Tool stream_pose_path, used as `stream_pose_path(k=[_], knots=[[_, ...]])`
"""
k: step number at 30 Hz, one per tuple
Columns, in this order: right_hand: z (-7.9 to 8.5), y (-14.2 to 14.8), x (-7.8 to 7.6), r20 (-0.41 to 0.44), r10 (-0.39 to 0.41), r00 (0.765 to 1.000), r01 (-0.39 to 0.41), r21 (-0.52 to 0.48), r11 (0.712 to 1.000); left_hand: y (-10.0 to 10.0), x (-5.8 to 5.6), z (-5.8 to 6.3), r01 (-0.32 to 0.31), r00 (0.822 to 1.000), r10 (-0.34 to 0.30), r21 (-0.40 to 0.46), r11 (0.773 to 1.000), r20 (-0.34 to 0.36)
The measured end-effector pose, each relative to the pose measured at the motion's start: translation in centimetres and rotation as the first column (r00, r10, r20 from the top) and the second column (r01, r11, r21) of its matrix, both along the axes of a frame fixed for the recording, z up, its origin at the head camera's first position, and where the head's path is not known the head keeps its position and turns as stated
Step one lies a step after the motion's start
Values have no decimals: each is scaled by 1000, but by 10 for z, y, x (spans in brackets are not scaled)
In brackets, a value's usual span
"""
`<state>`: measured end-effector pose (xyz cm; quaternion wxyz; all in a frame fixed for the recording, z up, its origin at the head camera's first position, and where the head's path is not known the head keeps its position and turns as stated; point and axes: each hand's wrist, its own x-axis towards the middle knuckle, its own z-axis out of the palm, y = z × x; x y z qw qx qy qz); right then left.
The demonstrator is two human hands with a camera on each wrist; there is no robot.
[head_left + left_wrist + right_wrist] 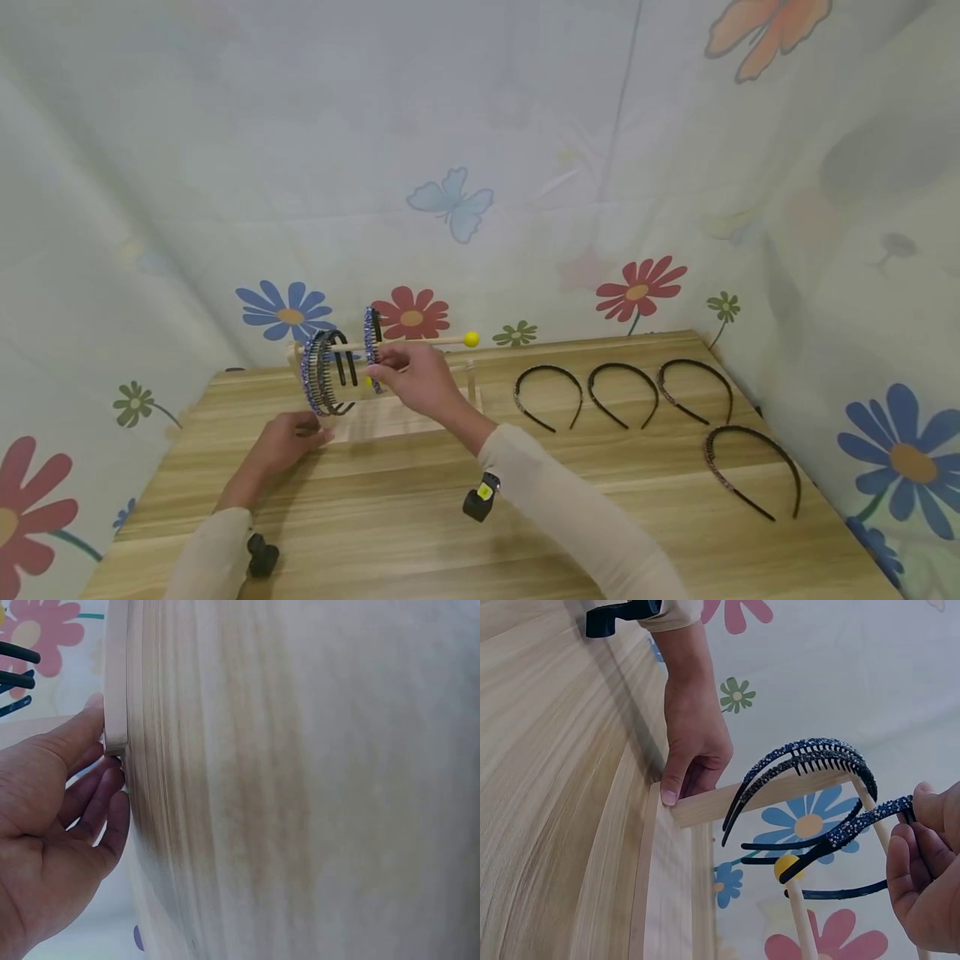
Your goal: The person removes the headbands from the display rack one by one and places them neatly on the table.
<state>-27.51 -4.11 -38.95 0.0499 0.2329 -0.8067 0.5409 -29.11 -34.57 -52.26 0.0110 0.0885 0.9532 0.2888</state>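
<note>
Two cream long sleeves (585, 517) come in nearest, each with a small black wrist camera (480, 497) at its cuff. Beneath them spreads a counter (390, 533) with a streaky, light-brown wood grain. Over to the right, a slim black headband with a patterned, decorated side (709, 457) lies flat, nearer than a row of three similar thin black headbands (624, 364).

The left hand (285, 443) is low at the left end of a pale, unpainted wooden stand (405, 421). Its grip is clamped on the end of the base, thumb on the front edge and the other fingers bent in behind (the right wrist view shows this best).

The right hand (420, 379) is higher up, its grip pinched together on a glittery blue headband with dark comb teeth (371, 333). That band is upright, just beside the stand's round, pale wooden rod (438, 340); whether it touches the rod I cannot tell. A bright yellow ball (471, 339) caps the rod's right end. Toward its left end hang a sparkling blue toothed headband (307, 375) and a dark grey toothed one, close together.

Farthest back is a white cloth backdrop (525, 267) printed with flowers and butterflies.
</note>
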Motion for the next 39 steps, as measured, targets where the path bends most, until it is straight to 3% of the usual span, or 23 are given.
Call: stream_pose_path(k=[20,31,39], knots=[[7,30,0,-26,-34,999,34,-2,999,1,2,4,12,1000,-12,14,1000,6],[14,41,0,-18,-35,999,34,-52,998,0,1,4,25,1000,-25,15,1000,3],[23,52,-1,-117,-37,992,33,-37,999,-1,0,1,15,1000,-15,20,1000,9]])
